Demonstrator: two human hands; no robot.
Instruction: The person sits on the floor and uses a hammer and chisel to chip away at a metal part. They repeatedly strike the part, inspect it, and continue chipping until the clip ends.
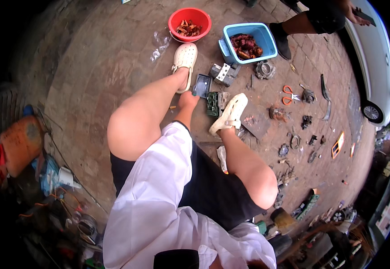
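My left hand [188, 99] reaches down between my shoes. Its fingers look closed at the lower left edge of a dark rectangular casing [203, 84]. A small teal piece shows at the fingertips; what they grip is too small to make out. Just right of the casing lies a green circuit board [212, 104] against a grey metal block [223, 99]. Above them rests a black and silver metal unit [224, 73]. My right hand is out of sight.
A red bucket [171, 28] and a blue tub [225, 50] hold reddish scrap pieces. Orange-handled scissors [287, 95] and loose metal parts lie right. Another person's leg [300, 24] is beyond the tub. A white car [378, 58] stands far right; an orange container [22, 145] sits left.
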